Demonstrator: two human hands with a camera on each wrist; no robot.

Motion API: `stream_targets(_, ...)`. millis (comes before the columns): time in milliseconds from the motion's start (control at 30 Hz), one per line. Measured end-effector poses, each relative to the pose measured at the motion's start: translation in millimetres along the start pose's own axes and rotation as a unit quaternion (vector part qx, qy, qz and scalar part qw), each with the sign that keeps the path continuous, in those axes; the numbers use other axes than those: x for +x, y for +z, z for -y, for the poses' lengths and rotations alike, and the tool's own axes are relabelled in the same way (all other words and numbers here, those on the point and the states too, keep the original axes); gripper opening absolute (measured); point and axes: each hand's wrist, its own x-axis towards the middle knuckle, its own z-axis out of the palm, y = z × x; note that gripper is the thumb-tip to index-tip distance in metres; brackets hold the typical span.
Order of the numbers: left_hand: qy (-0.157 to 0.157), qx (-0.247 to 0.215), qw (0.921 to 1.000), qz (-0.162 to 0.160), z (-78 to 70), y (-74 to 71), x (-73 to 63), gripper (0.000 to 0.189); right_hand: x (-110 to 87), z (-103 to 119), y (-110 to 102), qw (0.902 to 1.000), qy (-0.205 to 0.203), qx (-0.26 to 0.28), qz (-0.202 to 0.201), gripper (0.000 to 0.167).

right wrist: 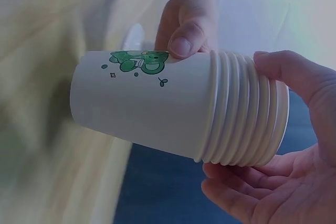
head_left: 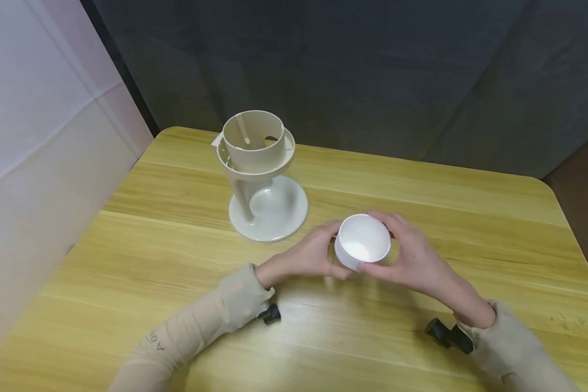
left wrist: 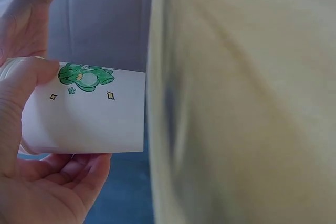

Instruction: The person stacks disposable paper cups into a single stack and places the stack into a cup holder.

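Note:
Between both hands is a stack of white paper cups [head_left: 362,239], mouth tilted up toward the head camera. In the right wrist view several nested rims show, and a green cartoon animal is printed on the outermost cup [right wrist: 142,103]. My left hand [head_left: 313,253] grips the stack's side, its thumb beside the print in the left wrist view. My right hand [head_left: 416,261] holds the rim end, thumb on one side and fingers [right wrist: 236,192] on the other. The stack is held above the wooden table [head_left: 176,261].
A cream stand [head_left: 255,163] with a cylindrical ring on top and a round base [head_left: 289,218] stands at the back left of the table. Behind the table hangs a dark curtain [head_left: 348,71], with a white sheet [head_left: 44,136] at the left.

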Motion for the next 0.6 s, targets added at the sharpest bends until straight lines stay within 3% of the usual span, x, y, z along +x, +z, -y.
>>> stream_targets(267,0.03,0.009,0.9994,-0.016,-18.6,-25.3,9.7,0.076,16.8,17.2,-21.0,0.9997,-0.017,0.008,-0.016,0.077)
stream_targets(600,0.033,0.05,0.9972,-0.045,-57.6,-78.7,22.7,0.076,59.4,44.5,-52.3,0.9977,-0.057,-0.003,-0.037,0.074)
